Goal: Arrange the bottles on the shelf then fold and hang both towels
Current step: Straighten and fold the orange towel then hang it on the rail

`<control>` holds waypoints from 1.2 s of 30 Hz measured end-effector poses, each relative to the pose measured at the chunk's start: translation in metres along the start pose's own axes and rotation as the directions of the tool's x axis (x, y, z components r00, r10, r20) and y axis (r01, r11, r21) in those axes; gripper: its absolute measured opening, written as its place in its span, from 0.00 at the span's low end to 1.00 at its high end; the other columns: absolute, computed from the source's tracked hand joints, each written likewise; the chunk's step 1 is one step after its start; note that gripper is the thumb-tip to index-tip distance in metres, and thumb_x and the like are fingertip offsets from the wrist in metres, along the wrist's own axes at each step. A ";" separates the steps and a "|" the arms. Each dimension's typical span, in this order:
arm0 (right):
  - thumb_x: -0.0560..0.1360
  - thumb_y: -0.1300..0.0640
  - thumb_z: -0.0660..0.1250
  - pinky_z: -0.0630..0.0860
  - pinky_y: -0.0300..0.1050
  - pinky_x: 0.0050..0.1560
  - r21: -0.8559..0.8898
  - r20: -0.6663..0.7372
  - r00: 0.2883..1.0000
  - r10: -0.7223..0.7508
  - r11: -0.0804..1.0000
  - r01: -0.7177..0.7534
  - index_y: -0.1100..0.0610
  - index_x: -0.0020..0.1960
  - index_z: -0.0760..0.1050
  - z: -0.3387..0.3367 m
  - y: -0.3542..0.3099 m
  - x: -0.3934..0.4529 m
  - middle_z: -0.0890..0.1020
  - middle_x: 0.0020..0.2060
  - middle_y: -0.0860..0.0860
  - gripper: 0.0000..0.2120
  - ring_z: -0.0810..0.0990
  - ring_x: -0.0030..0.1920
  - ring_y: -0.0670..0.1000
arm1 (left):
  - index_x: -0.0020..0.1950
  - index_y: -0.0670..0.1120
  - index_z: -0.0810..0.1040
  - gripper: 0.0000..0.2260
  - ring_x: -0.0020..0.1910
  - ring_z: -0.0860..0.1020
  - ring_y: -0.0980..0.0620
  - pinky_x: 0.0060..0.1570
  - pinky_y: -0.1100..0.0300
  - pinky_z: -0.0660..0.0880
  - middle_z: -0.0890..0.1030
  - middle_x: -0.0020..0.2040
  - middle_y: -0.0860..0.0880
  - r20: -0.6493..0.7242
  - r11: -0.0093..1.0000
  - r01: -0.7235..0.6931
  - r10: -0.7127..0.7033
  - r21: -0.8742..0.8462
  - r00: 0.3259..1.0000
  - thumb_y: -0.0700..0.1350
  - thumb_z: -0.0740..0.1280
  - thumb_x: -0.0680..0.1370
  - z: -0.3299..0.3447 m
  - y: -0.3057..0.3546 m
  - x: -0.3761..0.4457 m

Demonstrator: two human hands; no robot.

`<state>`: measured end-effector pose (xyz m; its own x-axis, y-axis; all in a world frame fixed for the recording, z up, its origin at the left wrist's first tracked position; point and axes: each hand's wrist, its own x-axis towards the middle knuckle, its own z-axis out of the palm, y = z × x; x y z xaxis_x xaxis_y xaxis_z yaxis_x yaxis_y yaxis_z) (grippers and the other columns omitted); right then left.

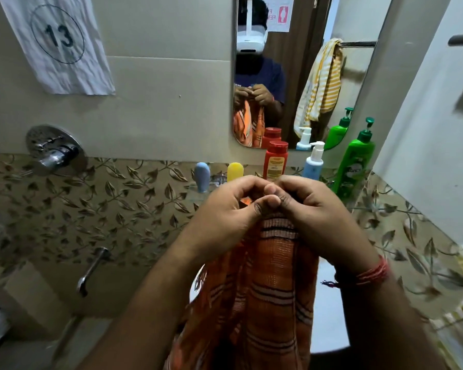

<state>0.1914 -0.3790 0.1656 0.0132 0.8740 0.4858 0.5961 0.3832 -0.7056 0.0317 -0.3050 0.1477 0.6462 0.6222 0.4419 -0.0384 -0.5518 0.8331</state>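
Observation:
An orange striped towel point(267, 284) hangs straight down in front of me, pinched at its top edge by my left hand point(225, 212) and my right hand point(316, 212), thumbs touching. Behind my hands a glass shelf point(195, 194) carries a row of bottles: a small blue one point(202, 176), a small yellow one point(235, 170), a red one point(275, 161), a white-and-blue pump bottle point(313, 162) and a tall green pump bottle point(354, 162). The mirror point(292, 76) reflects a yellow striped towel point(321, 84) draped over a rail.
A chrome valve point(55, 153) and a spout point(92, 268) stick out of the wall at left. A paper sheet marked 13 point(56, 41) hangs upper left. A white basin point(329, 311) lies below the towel. A side wall closes the right.

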 end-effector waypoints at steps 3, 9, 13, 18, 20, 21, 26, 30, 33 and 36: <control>0.78 0.45 0.61 0.75 0.62 0.41 -0.019 0.002 1.000 0.010 1.000 -0.009 0.58 0.41 0.76 0.000 0.005 -0.002 0.78 0.36 0.55 0.18 0.77 0.40 0.57 | 0.47 0.51 0.80 0.10 0.46 0.83 0.53 0.45 0.54 0.81 0.83 0.44 0.49 -0.004 1.000 0.020 -0.020 0.022 1.000 0.58 0.69 0.77 -0.002 0.000 0.000; 0.79 0.44 0.63 0.68 0.44 0.35 0.042 0.016 0.999 0.048 0.998 -0.049 0.56 0.38 0.75 -0.016 0.022 -0.007 0.74 0.31 0.46 0.18 0.73 0.35 0.46 | 0.41 0.50 0.80 0.15 0.36 0.79 0.61 0.35 0.64 0.76 0.81 0.36 0.57 -0.225 0.997 0.015 -0.031 -0.071 0.974 0.61 0.68 0.77 -0.013 -0.009 0.000; 0.77 0.43 0.66 0.68 0.34 0.34 0.072 -0.043 0.997 0.070 0.995 -0.067 0.55 0.36 0.76 -0.041 0.036 -0.018 0.74 0.30 0.43 0.18 0.73 0.33 0.42 | 0.41 0.49 0.82 0.17 0.37 0.79 0.56 0.39 0.56 0.78 0.84 0.37 0.52 -0.508 0.991 0.006 -0.074 -0.133 0.858 0.62 0.68 0.78 -0.043 -0.025 0.002; 0.75 0.41 0.67 0.71 0.41 0.36 0.115 -0.106 0.991 0.084 0.991 -0.072 0.57 0.39 0.78 -0.051 0.038 -0.021 0.77 0.31 0.46 0.19 0.75 0.34 0.44 | 0.43 0.57 0.81 0.16 0.32 0.78 0.59 0.34 0.60 0.74 0.82 0.34 0.58 -0.682 1.000 0.025 -0.017 0.003 0.731 0.69 0.69 0.73 -0.053 -0.031 0.001; 0.77 0.42 0.66 0.69 0.36 0.34 0.059 -0.089 0.995 0.038 0.998 -0.033 0.54 0.37 0.77 -0.041 0.031 -0.017 0.75 0.29 0.44 0.17 0.73 0.33 0.41 | 0.50 0.61 0.82 0.16 0.44 0.83 0.61 0.41 0.62 0.79 0.85 0.46 0.59 -0.574 0.999 0.007 0.022 0.049 0.818 0.70 0.68 0.72 -0.039 -0.026 0.002; 0.77 0.43 0.66 0.68 0.36 0.33 0.037 -0.071 0.997 0.020 0.999 -0.018 0.54 0.36 0.76 -0.034 0.027 -0.014 0.74 0.29 0.44 0.18 0.73 0.32 0.41 | 0.54 0.62 0.81 0.18 0.50 0.83 0.61 0.46 0.63 0.80 0.85 0.52 0.59 -0.488 0.999 -0.005 0.030 0.052 0.872 0.71 0.68 0.72 -0.032 -0.023 0.003; 0.78 0.45 0.63 0.71 0.53 0.36 -0.015 -0.022 0.999 -0.025 1.000 0.024 0.59 0.38 0.76 -0.005 0.011 -0.001 0.76 0.31 0.55 0.19 0.74 0.34 0.51 | 0.61 0.51 0.82 0.18 0.58 0.82 0.58 0.53 0.64 0.79 0.85 0.55 0.54 0.068 0.999 0.020 -0.023 0.045 0.997 0.61 0.68 0.78 -0.006 -0.007 0.005; 0.78 0.44 0.61 0.75 0.61 0.41 -0.006 -0.047 0.999 -0.003 1.000 0.003 0.60 0.43 0.79 -0.003 0.009 0.001 0.80 0.37 0.59 0.20 0.79 0.40 0.59 | 0.44 0.48 0.81 0.13 0.42 0.80 0.58 0.42 0.60 0.77 0.81 0.39 0.54 -0.081 1.000 -0.005 0.007 0.024 0.997 0.57 0.68 0.77 0.000 -0.004 0.004; 0.78 0.43 0.62 0.75 0.57 0.39 0.003 -0.033 0.999 0.024 1.000 -0.024 0.59 0.40 0.78 -0.006 0.012 -0.001 0.78 0.35 0.58 0.20 0.77 0.37 0.55 | 0.43 0.48 0.80 0.14 0.39 0.80 0.57 0.38 0.61 0.79 0.80 0.38 0.54 -0.158 0.999 -0.017 0.021 0.028 0.987 0.57 0.68 0.79 -0.003 -0.012 0.004; 0.78 0.43 0.64 0.73 0.52 0.37 0.021 -0.032 0.998 0.054 0.998 -0.053 0.57 0.38 0.77 -0.015 0.019 -0.005 0.77 0.33 0.55 0.19 0.77 0.35 0.53 | 0.44 0.45 0.79 0.17 0.38 0.78 0.60 0.38 0.65 0.76 0.80 0.36 0.55 -0.331 0.999 -0.015 -0.002 -0.050 0.944 0.58 0.68 0.79 -0.010 -0.021 0.005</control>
<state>0.2142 -0.3805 0.1576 0.0710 0.8832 0.4636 0.5773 0.3426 -0.7412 0.0277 -0.2850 0.1361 0.3576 0.7720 0.5255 -0.0861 -0.5331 0.8417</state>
